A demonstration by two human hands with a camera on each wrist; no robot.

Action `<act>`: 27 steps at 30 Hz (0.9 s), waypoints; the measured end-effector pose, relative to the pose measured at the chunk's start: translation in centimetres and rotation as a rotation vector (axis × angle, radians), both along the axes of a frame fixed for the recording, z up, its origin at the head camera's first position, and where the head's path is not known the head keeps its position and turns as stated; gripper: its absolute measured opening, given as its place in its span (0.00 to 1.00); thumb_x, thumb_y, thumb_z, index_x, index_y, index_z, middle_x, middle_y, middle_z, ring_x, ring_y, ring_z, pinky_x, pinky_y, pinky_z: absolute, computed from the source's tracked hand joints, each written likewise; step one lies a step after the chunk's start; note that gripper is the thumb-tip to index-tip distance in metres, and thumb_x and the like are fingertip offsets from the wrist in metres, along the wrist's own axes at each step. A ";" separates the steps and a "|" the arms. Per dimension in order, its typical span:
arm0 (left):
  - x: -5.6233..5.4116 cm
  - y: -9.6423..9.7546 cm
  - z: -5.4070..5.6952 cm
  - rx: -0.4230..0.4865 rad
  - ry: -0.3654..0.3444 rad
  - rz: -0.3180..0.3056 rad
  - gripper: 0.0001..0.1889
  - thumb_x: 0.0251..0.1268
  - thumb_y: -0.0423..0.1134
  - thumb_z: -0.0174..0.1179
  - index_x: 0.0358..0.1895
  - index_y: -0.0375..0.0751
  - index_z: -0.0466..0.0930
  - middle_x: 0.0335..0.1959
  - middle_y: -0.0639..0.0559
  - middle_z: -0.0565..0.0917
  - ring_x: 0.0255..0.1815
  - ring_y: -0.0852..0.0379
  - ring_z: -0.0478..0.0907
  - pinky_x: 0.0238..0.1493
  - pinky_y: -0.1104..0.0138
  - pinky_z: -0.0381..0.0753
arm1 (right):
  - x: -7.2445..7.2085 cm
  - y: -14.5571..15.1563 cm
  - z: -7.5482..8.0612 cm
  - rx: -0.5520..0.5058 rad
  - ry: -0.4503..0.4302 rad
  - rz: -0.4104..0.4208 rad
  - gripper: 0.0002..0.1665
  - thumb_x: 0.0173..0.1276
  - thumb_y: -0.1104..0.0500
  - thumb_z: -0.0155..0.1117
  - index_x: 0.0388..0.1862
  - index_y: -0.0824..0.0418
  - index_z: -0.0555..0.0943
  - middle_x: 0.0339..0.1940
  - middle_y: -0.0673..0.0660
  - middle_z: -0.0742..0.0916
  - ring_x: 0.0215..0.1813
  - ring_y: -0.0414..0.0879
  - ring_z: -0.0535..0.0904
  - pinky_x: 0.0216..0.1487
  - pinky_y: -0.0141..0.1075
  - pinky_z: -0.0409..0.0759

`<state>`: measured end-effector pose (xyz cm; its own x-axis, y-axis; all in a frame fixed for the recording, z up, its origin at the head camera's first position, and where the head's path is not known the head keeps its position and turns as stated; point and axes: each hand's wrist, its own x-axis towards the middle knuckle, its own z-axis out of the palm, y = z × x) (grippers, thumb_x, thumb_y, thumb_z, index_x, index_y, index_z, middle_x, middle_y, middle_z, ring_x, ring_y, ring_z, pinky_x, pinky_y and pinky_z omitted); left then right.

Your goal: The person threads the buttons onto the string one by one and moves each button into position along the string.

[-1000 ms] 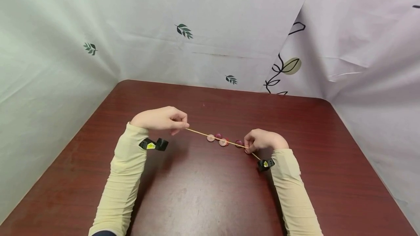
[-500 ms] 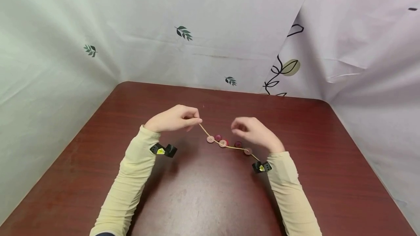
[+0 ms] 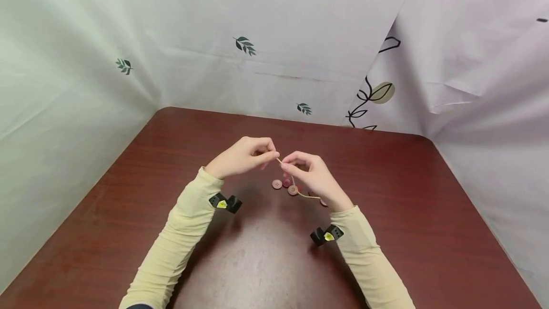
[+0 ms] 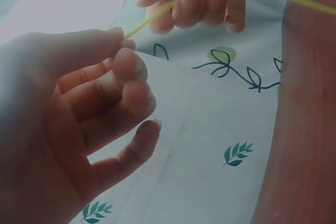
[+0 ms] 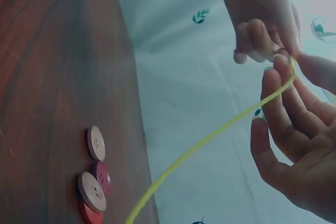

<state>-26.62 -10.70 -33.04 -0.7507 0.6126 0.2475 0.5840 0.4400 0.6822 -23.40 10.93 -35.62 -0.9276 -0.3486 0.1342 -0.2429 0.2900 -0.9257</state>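
A yellow cord [image 5: 197, 146] runs from both hands down toward the table, slack and bent in the head view. My left hand [image 3: 246, 157] pinches its end between thumb and forefinger; the other fingers are loosely bent in the left wrist view. Close beside it, my right hand [image 3: 312, 175] pinches the cord a short way from that end. Below the hands lie a pale pink button [image 3: 277, 184], a dark magenta button [image 5: 103, 178] and another pale button [image 5: 92, 191] overlapping a red one [image 5: 92, 214]. A further pale button [image 3: 323, 202] is partly hidden by my right wrist.
The reddish-brown wooden table [image 3: 257, 252] extends around the hands. A pale cloth [image 3: 193, 61] with leaf prints hangs behind it and at both sides. Each sleeve carries a black wrist camera, the left one [image 3: 226, 203] and the right one [image 3: 327, 235].
My right hand has let go of the cord near the right-hand button, moved up and left, and pinched it beside my left hand. My left hand has moved right. The cord has gone slack.
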 end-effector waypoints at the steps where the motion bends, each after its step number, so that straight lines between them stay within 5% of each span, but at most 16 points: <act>1: 0.0 0.0 0.0 -0.001 -0.002 0.001 0.07 0.71 0.44 0.56 0.33 0.51 0.76 0.16 0.50 0.75 0.16 0.62 0.63 0.24 0.70 0.63 | 0.0 0.1 0.0 -0.002 -0.003 -0.003 0.11 0.67 0.54 0.65 0.42 0.61 0.83 0.29 0.63 0.86 0.30 0.41 0.81 0.26 0.31 0.70; 8: 0.1 0.2 0.0 -0.002 -0.015 0.007 0.07 0.70 0.44 0.56 0.32 0.51 0.76 0.17 0.47 0.76 0.17 0.62 0.64 0.24 0.70 0.63 | -0.1 0.6 0.3 0.022 0.033 -0.008 0.11 0.67 0.56 0.65 0.39 0.64 0.83 0.25 0.62 0.82 0.26 0.40 0.78 0.21 0.30 0.64; 16: -0.9 0.4 -1.1 0.023 -0.056 0.058 0.09 0.72 0.46 0.54 0.33 0.49 0.76 0.22 0.48 0.79 0.26 0.52 0.74 0.31 0.68 0.69 | -0.3 1.4 0.9 0.072 0.047 -0.023 0.09 0.67 0.56 0.65 0.38 0.61 0.83 0.21 0.51 0.80 0.27 0.41 0.77 0.27 0.32 0.70; 27: -2.2 2.0 -4.9 -0.285 -0.132 0.082 0.15 0.60 0.45 0.66 0.44 0.39 0.80 0.33 0.50 0.84 0.34 0.58 0.78 0.39 0.68 0.75 | -0.7 2.6 0.7 0.138 0.028 -0.009 0.10 0.67 0.57 0.64 0.39 0.64 0.83 0.20 0.49 0.81 0.24 0.39 0.71 0.27 0.32 0.68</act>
<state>-28.77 -8.72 -37.92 -0.8144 0.5796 -0.0276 0.4538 0.6657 0.5924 -24.14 13.53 -34.92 -0.9273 -0.3572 0.1117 -0.2650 0.4161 -0.8698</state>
